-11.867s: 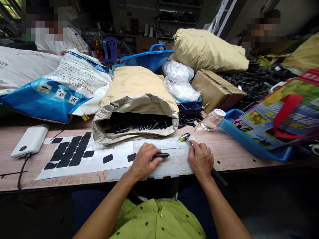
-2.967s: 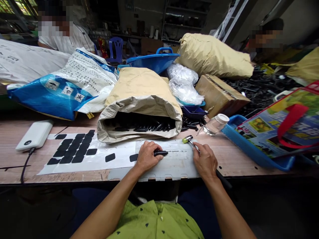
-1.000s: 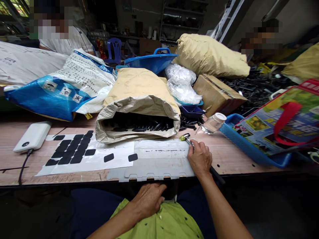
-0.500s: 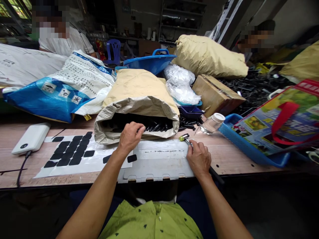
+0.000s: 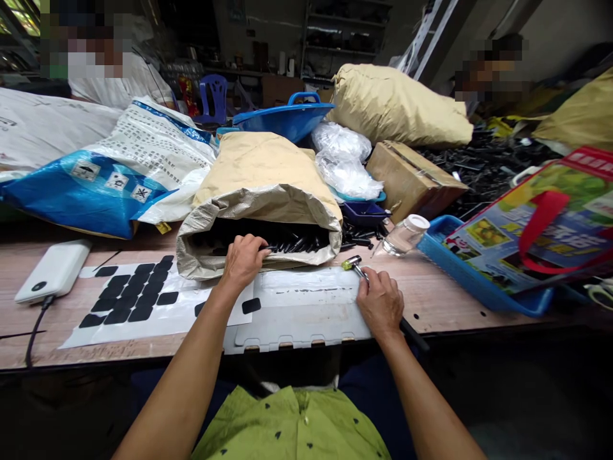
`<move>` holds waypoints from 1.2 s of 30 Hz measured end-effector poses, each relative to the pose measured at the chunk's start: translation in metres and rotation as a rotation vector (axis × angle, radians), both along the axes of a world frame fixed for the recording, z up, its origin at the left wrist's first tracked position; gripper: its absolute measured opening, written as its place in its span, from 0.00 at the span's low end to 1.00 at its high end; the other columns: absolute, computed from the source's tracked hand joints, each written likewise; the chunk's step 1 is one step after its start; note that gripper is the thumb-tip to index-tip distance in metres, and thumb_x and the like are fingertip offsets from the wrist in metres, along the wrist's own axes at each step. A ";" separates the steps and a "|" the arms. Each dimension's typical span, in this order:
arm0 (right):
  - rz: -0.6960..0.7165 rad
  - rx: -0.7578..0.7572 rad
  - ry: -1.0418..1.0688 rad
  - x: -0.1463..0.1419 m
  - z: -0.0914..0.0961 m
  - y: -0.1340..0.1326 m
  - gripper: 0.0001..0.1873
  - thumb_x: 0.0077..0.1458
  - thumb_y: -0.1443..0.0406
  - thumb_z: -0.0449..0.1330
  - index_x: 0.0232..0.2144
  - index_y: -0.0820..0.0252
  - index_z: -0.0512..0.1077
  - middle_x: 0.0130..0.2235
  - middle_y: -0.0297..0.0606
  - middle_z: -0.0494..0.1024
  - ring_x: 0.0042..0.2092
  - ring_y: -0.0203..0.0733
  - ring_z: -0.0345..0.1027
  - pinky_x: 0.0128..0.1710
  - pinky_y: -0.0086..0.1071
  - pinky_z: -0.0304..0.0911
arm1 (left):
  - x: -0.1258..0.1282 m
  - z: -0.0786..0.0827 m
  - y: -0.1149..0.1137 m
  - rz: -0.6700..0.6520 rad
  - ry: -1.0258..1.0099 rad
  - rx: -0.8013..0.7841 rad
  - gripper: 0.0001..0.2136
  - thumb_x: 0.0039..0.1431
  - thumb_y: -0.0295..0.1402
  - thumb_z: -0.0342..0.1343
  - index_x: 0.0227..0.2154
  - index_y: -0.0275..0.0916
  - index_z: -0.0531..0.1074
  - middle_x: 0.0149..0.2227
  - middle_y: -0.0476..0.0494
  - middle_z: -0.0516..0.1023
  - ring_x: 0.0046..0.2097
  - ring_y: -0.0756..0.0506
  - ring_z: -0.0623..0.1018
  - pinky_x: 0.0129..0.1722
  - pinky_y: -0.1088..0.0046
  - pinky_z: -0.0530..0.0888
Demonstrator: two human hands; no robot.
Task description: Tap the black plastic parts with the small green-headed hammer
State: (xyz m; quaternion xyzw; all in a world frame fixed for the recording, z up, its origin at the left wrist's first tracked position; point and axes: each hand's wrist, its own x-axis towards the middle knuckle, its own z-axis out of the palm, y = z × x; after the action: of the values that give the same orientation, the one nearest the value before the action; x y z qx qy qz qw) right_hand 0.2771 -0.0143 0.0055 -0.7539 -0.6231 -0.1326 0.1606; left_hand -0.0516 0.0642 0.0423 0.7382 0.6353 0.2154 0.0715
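Note:
My left hand (image 5: 243, 259) reaches into the mouth of a tan paper sack (image 5: 261, 191) lying on its side, full of black rod-shaped parts (image 5: 297, 243). Its fingers curl onto the parts at the sack's lip; I cannot make out whether one is gripped. My right hand (image 5: 380, 303) is closed round the black handle of a small hammer (image 5: 353, 263), whose metal head rests on a grey metal plate (image 5: 299, 313) at the table's front edge.
A white sheet with several black pads (image 5: 134, 297) lies left of the plate, a power bank (image 5: 52, 271) beyond it. A small jar (image 5: 406, 233), blue tray (image 5: 472, 271), cardboard box (image 5: 412, 179) and more sacks crowd the back. Two other people sit behind.
My left hand held a black part on the plate, dropped to my lap, then rose and went into the sack's mouth. My right hand stayed on the hammer.

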 end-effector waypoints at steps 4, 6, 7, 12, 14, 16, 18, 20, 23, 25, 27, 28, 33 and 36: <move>0.006 0.003 0.000 0.000 0.000 -0.001 0.16 0.65 0.63 0.56 0.53 0.53 0.74 0.41 0.40 0.73 0.42 0.44 0.60 0.37 0.36 0.46 | 0.023 0.007 -0.031 -0.239 -0.166 0.101 0.09 0.68 0.39 0.55 0.43 0.43 0.78 0.42 0.44 0.78 0.45 0.41 0.71 0.48 0.63 0.67; 0.007 0.007 0.002 0.000 0.000 -0.001 0.16 0.65 0.63 0.56 0.53 0.53 0.74 0.41 0.41 0.73 0.42 0.44 0.60 0.37 0.36 0.46 | 0.039 0.003 -0.048 -0.373 -0.200 0.057 0.08 0.69 0.38 0.56 0.42 0.43 0.78 0.41 0.45 0.79 0.44 0.42 0.71 0.47 0.63 0.67; 0.008 0.010 0.005 0.000 0.000 -0.001 0.16 0.65 0.63 0.56 0.53 0.53 0.74 0.41 0.41 0.73 0.42 0.44 0.60 0.37 0.36 0.46 | 0.046 -0.002 -0.055 -0.408 -0.202 0.028 0.08 0.69 0.38 0.56 0.42 0.43 0.78 0.40 0.45 0.79 0.43 0.42 0.71 0.46 0.64 0.68; 0.013 0.011 0.015 0.000 0.000 -0.001 0.16 0.65 0.63 0.56 0.53 0.54 0.74 0.41 0.41 0.73 0.42 0.44 0.60 0.37 0.36 0.46 | 0.068 -0.030 -0.075 -0.382 -0.156 -0.021 0.10 0.70 0.38 0.55 0.43 0.42 0.79 0.40 0.43 0.76 0.44 0.41 0.70 0.46 0.62 0.67; 0.009 0.010 0.016 0.000 0.001 -0.001 0.16 0.65 0.63 0.55 0.53 0.54 0.74 0.41 0.41 0.73 0.42 0.44 0.60 0.37 0.36 0.47 | 0.069 -0.035 -0.077 -0.361 -0.160 -0.002 0.11 0.70 0.39 0.53 0.44 0.42 0.79 0.40 0.42 0.76 0.45 0.41 0.70 0.47 0.62 0.67; 0.006 0.007 0.018 -0.001 0.001 -0.001 0.16 0.65 0.63 0.56 0.53 0.54 0.74 0.41 0.41 0.73 0.42 0.44 0.60 0.37 0.36 0.47 | 0.068 -0.036 -0.077 -0.365 -0.190 0.005 0.11 0.69 0.40 0.56 0.46 0.42 0.78 0.41 0.42 0.75 0.46 0.41 0.70 0.47 0.62 0.67; 0.006 0.006 0.021 -0.001 0.001 -0.002 0.16 0.65 0.63 0.56 0.53 0.54 0.74 0.41 0.41 0.73 0.42 0.44 0.60 0.38 0.35 0.47 | 0.067 -0.035 -0.077 -0.369 -0.228 -0.003 0.13 0.65 0.41 0.61 0.48 0.42 0.77 0.42 0.43 0.76 0.46 0.40 0.70 0.47 0.62 0.67; 0.005 0.005 0.024 -0.002 0.001 -0.002 0.16 0.65 0.63 0.56 0.53 0.54 0.74 0.41 0.41 0.73 0.42 0.44 0.60 0.38 0.35 0.47 | 0.065 -0.035 -0.076 -0.360 -0.256 -0.018 0.14 0.61 0.39 0.64 0.48 0.41 0.77 0.41 0.43 0.76 0.46 0.40 0.70 0.47 0.62 0.67; 0.006 -0.010 0.028 0.000 0.002 -0.001 0.16 0.65 0.63 0.56 0.53 0.54 0.74 0.42 0.42 0.73 0.42 0.44 0.60 0.38 0.35 0.48 | 0.064 -0.036 -0.074 -0.349 -0.286 -0.046 0.09 0.62 0.35 0.63 0.43 0.41 0.78 0.40 0.44 0.76 0.44 0.41 0.70 0.46 0.63 0.67; 0.019 -0.040 0.052 0.003 0.003 0.002 0.16 0.65 0.64 0.55 0.54 0.54 0.74 0.42 0.42 0.74 0.42 0.44 0.61 0.38 0.35 0.50 | 0.063 -0.038 -0.072 -0.354 -0.301 -0.059 0.07 0.62 0.35 0.63 0.42 0.42 0.78 0.38 0.45 0.76 0.43 0.41 0.70 0.46 0.63 0.67; 0.044 -0.066 0.110 0.007 0.006 0.004 0.17 0.65 0.65 0.55 0.53 0.55 0.74 0.43 0.42 0.74 0.42 0.44 0.63 0.39 0.35 0.52 | 0.062 -0.040 -0.071 -0.354 -0.313 -0.052 0.07 0.63 0.36 0.63 0.42 0.43 0.79 0.38 0.45 0.75 0.43 0.41 0.70 0.45 0.63 0.67; 0.057 -0.062 0.149 0.008 0.009 0.004 0.17 0.65 0.65 0.54 0.53 0.56 0.74 0.43 0.42 0.75 0.43 0.44 0.63 0.40 0.35 0.54 | 0.062 -0.040 -0.070 -0.352 -0.316 -0.043 0.08 0.63 0.36 0.62 0.43 0.43 0.79 0.38 0.45 0.75 0.43 0.41 0.70 0.46 0.63 0.67; 0.179 0.085 0.445 -0.006 0.031 -0.012 0.18 0.66 0.63 0.51 0.53 0.57 0.75 0.45 0.44 0.77 0.47 0.46 0.69 0.46 0.36 0.62 | 0.063 -0.040 -0.070 -0.347 -0.319 -0.035 0.08 0.62 0.36 0.63 0.43 0.43 0.80 0.38 0.44 0.75 0.43 0.41 0.70 0.45 0.63 0.67; 0.345 0.074 0.663 -0.026 0.040 -0.031 0.18 0.67 0.61 0.52 0.53 0.56 0.74 0.48 0.43 0.79 0.46 0.44 0.72 0.48 0.37 0.66 | 0.063 -0.039 -0.070 -0.344 -0.325 -0.049 0.08 0.63 0.37 0.62 0.43 0.44 0.80 0.38 0.44 0.75 0.43 0.41 0.70 0.46 0.62 0.67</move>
State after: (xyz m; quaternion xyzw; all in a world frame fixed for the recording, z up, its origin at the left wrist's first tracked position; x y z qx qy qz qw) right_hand 0.2512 -0.0452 0.0460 -0.6334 -0.6499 0.1252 0.4009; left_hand 0.0110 -0.0060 0.0032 0.7892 0.4853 0.3005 0.2264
